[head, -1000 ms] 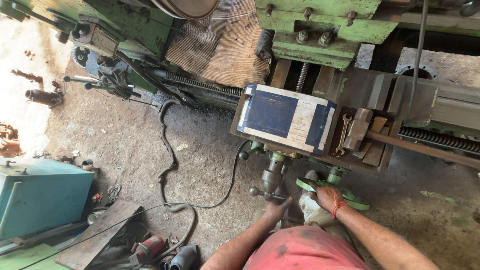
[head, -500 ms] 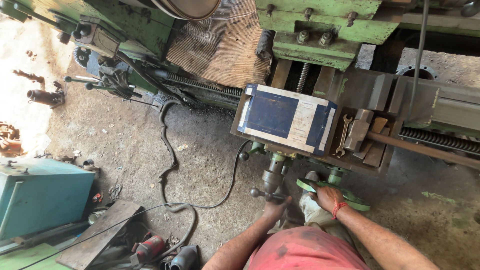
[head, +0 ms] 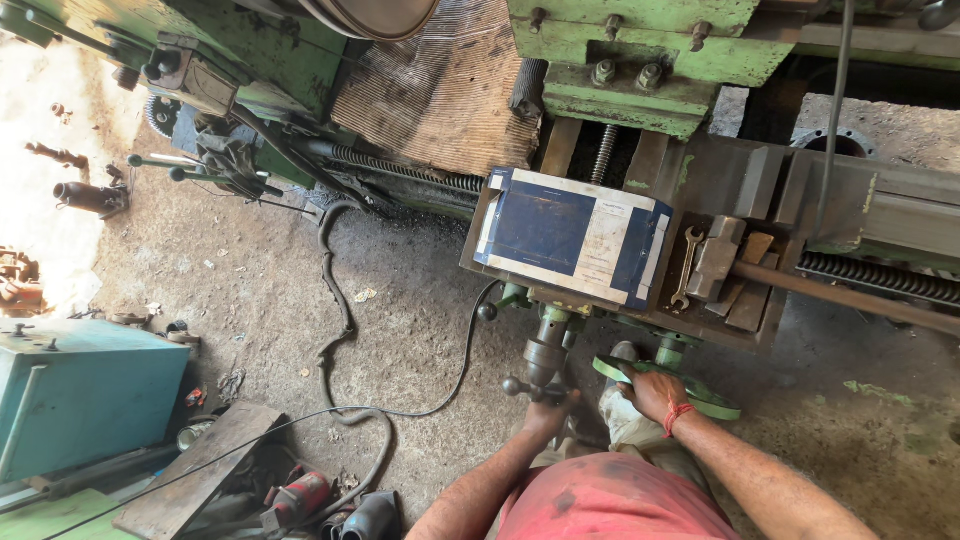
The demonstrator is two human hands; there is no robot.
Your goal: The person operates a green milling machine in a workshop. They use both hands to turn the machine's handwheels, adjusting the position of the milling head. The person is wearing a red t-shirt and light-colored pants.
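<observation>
Right hand, as I see it, is clamped on the rim of the green handwheel at lower centre-right, while left hand closes on the crank handle just leftward, its axis running up-frame to the carriage.

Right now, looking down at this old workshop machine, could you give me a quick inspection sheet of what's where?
Surface: bare grey dirt floor, dusty, with small scraps.
Job's things: green metal handwheel and grey steel crank handle low on the machine's front.
Clutter: blue and white flat box on the carriage, steel open-ended spanner beside it, wooden blocks, red power tool on the floor.
Hands: left hand grips the crank handle; right hand, red thread at the wrist, grips the handwheel.
Cables: thick black hose and thin black cable snake across the floor.
Surroundings: green lathe body, teal metal cabinet.
</observation>
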